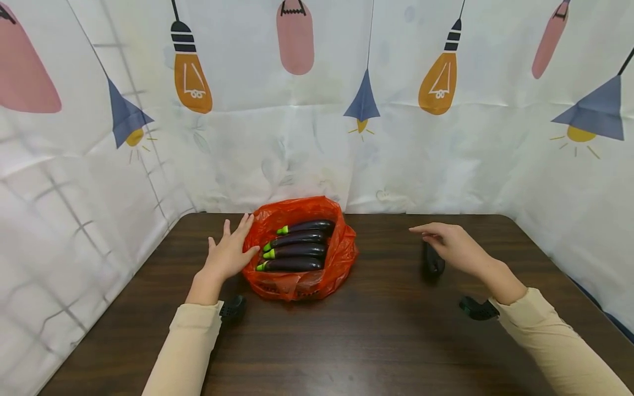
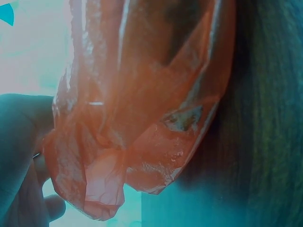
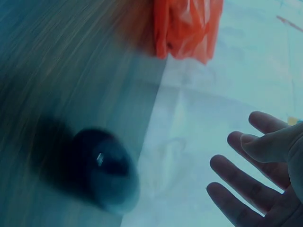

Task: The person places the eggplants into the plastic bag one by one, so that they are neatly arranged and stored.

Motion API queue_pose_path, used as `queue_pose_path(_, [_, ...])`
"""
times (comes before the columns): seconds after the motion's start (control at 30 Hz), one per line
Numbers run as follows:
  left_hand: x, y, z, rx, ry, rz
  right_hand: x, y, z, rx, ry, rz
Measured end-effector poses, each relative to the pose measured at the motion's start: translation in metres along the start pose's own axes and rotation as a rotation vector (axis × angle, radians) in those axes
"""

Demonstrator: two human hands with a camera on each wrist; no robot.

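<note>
Several dark purple eggplants (image 1: 297,251) with green stem ends lie side by side inside an open red plastic bag (image 1: 342,247). My left hand (image 1: 227,254) is at the bag's left rim, fingers spread; in the left wrist view its fingers (image 2: 54,207) show beside the crumpled bag (image 2: 142,118). To the right of the bag, my right hand (image 1: 448,245) hovers over one more dark eggplant (image 1: 433,263), partly hidden under it. In the right wrist view, that eggplant's glossy rounded end (image 3: 106,170) stands apart from the straight, spread fingers (image 3: 241,189).
The dark brown wooden table (image 1: 366,335) extends on every side of the bag. A white curtain (image 1: 317,137) printed with lamps and bulbs hangs behind the table and along its sides. Dark wrist devices (image 1: 477,308) sit below both hands.
</note>
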State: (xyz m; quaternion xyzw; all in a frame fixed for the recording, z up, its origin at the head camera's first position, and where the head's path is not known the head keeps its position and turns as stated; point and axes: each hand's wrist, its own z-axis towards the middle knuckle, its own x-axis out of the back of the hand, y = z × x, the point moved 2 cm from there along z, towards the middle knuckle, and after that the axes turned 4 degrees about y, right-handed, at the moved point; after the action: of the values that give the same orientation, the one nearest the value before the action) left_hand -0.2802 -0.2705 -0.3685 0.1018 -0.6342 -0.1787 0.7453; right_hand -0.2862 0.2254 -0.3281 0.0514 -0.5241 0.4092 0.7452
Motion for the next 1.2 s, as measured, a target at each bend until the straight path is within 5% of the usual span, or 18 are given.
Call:
queue_pose_path(0.33, [-0.002, -0.001, 0.001, -0.001, -0.001, -0.004, 0.008, 0.02, -0.018, -0.092, 0.001, -0.003])
queue_pose_path(0.67, [-0.001, 0.0, 0.0, -0.006, 0.004, -0.013, 0.002, 0.04, -0.024, -0.281, -0.011, 0.027])
queue_pose_path(0.9, [0.0, 0.001, 0.001, -0.003, 0.004, -0.01, -0.002, 0.054, -0.026, -0.39, -0.037, 0.131])
queue_pose_path(1.2, [0.001, 0.004, 0.0, -0.001, -0.002, -0.016, -0.007, 0.066, -0.026, -0.537, -0.166, 0.285])
